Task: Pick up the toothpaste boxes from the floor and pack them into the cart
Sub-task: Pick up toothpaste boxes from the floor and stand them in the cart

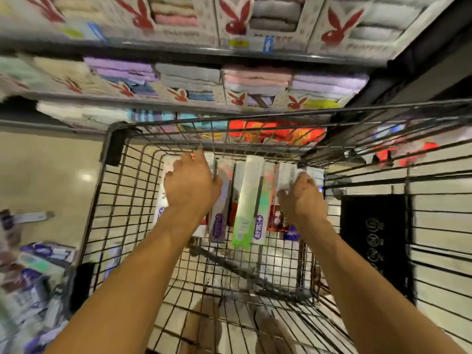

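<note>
Both my arms reach into a black wire cart [109,180]. Several toothpaste boxes [249,200] lie side by side on the cart's floor at its far end, white, green, purple and red. My left hand [191,185] is curled over the left end of the row, fingers around the boxes there. My right hand [302,198] grips the boxes at the right end of the row [288,175]. More toothpaste boxes [38,264] lie in a blurred heap on the floor left of the cart.
Store shelves [194,49] stacked with folded towels stand just beyond the cart. A black panel [375,241] with white symbols hangs on the cart's right side. Glossy beige floor tiles [51,169] surround the cart.
</note>
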### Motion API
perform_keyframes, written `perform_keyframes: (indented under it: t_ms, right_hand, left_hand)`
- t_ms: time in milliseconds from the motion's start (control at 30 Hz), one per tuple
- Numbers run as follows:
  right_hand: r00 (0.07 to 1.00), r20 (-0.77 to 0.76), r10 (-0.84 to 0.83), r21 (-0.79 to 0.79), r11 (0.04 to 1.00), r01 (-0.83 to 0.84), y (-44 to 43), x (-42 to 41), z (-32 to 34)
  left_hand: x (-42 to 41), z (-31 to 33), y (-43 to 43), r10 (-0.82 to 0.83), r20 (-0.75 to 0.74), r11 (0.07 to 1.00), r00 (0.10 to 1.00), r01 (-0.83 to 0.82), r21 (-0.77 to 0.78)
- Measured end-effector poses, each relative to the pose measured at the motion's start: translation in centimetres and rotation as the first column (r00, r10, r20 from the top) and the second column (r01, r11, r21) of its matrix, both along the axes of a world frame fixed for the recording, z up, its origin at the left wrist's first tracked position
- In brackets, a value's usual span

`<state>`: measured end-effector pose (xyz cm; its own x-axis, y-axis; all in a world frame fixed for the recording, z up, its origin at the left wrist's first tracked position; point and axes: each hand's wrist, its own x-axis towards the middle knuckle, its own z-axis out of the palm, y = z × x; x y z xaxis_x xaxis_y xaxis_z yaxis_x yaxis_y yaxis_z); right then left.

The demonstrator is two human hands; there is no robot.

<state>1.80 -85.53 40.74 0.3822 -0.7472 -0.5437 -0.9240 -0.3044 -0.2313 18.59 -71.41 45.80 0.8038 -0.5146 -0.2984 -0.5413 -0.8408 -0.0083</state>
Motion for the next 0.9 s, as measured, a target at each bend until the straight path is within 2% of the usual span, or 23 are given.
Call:
perform_keyframes:
  t_ms: [133,233,367,467,633,733,900]
  right_hand:
    - [0.984,0.055,0.17,-0.164,0.974,-0.159,-1.7,0.5,11.7]
    - [0.948,0.067,0.313,-0.34,0.9,-0.273,-2.0,0.8,22.0]
    - [0.894,0.037,0.446,-0.522,0.772,-0.363,-1.2,0.5,34.0]
    - [0.86,0.037,0.508,-0.563,0.722,-0.402,0.6,0.6,41.8]
    - [0.715,0.069,0.696,-0.63,0.586,-0.51,6.7,3.4,51.1]
    - [0.59,0.092,0.802,-0.59,0.521,-0.616,12.7,6.5,54.2]
    - [0.336,0.134,0.932,-0.622,0.343,-0.704,25.3,11.0,56.5]
  left_hand:
    - [-1.8,10.1,-0.7,-0.15,0.043,0.989,0.988,0.15,-0.011]
    - [-3.0,19.3,-0.4,-0.209,0.114,0.977,0.971,0.213,-0.023]
    - [-3.8,30.2,1.7,-0.173,0.165,0.979,0.971,0.188,-0.08]
    - [-4.2,37.4,4.6,-0.14,0.211,0.98,0.968,0.165,-0.109]
    - [-4.1,46.0,12.3,0.061,0.259,0.984,0.964,-0.015,-0.177]
    - [-4.1,49.0,18.9,0.223,0.268,0.964,0.937,-0.17,-0.205]
    - [-5.5,51.3,32.2,0.464,0.254,0.878,0.848,-0.404,-0.255]
